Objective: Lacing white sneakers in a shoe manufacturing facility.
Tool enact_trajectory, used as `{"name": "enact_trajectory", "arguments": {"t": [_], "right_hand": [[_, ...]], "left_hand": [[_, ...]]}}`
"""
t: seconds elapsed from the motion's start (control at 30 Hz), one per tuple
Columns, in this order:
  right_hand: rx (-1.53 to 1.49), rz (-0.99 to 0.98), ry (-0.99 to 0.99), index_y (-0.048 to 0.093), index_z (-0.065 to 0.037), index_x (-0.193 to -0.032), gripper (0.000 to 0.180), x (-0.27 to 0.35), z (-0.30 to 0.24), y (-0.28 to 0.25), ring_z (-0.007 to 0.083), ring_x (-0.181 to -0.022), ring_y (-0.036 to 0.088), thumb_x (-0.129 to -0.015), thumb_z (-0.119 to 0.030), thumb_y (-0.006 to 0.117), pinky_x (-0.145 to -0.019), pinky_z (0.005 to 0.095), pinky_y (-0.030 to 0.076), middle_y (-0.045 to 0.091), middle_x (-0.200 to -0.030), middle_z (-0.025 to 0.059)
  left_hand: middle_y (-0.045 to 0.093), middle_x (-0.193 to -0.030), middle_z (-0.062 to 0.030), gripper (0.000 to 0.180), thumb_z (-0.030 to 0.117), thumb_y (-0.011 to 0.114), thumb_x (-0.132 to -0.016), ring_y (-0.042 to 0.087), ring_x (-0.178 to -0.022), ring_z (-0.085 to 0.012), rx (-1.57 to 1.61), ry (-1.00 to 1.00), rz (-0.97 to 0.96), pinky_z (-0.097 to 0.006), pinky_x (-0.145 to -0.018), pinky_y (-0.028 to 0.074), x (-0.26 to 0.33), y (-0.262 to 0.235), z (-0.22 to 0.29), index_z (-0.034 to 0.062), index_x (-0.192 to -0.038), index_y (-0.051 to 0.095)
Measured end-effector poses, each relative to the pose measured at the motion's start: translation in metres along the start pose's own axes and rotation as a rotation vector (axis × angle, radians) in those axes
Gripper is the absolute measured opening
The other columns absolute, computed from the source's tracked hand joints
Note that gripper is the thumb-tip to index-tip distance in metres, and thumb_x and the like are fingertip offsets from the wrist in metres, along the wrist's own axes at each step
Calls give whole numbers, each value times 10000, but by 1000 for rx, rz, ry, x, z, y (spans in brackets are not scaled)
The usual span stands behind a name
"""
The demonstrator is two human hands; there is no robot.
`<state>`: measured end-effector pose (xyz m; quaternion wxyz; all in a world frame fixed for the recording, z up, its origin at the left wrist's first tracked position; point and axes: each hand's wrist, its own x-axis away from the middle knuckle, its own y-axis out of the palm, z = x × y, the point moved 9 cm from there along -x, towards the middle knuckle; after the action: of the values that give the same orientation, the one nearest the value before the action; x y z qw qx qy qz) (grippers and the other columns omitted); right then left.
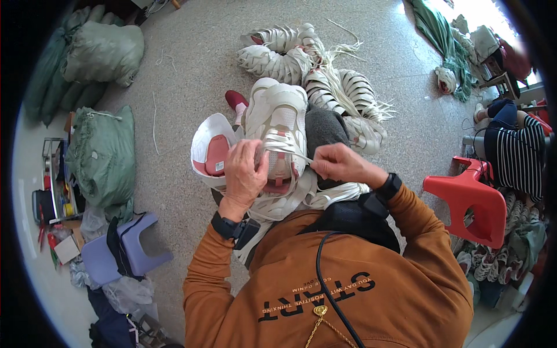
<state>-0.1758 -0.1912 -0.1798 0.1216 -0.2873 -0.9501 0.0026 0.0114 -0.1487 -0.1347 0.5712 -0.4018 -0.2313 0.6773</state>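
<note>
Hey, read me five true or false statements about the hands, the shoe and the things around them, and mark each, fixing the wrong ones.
1. The right hand holds a pale lace between its fingers. True.
2. Both hands rest on the floor. False: the left hand is at the shoe.
3. A bulging green sack is at the left. True.
4. A blue seat stands at the right. False: a red stool stands there.
5. Both wrists wear dark bands. True.
</note>
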Motion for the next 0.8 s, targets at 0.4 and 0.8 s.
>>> {"name": "enact_trajectory", "arguments": {"t": [0.4, 0.8], "right_hand": [[-895, 25, -238, 627, 6, -1160, 202, -27, -48, -46, 138, -911, 625, -1007, -117, 578, -836, 270, 506, 654, -1004, 50], [243, 521, -323, 624, -17, -1118, 210, 11, -9, -30, 210, -994, 625, -908, -22, 617, -856, 322, 502, 629, -1047, 82]], "left_hand": [[537, -1066, -83, 411, 143, 715, -771, 532, -1090, -267, -280, 115, -182, -505, -1022, 308, 16, 40, 46, 89, -1156, 582], [544, -922, -78, 141, 127, 629, -850, 570, -952, -244, -404, 156, -35, -476, -996, 361, 13, 51, 42, 62, -975, 627]]}}
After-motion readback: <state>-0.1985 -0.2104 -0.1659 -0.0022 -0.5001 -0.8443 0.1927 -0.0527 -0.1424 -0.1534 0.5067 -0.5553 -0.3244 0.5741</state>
